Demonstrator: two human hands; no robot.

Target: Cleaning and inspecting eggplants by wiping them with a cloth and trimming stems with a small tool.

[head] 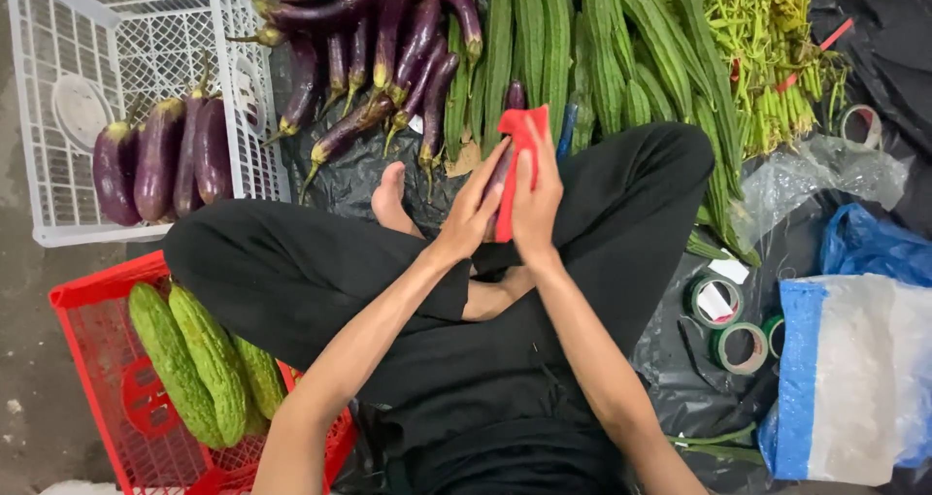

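Eggplant [501, 180] (w/ red cloth [515, 155]) between left hand [473, 209] & right hand [537, 199].

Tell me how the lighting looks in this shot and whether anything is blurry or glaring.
Head view: light is soft and even, with only faint shadows under the legs. Glare shows as bright highlights on the purple eggplants in the white crate and on the clear plastic bag. The left hand and right hand, on a red cloth, look slightly soft; edges bend a little from the wide lens.
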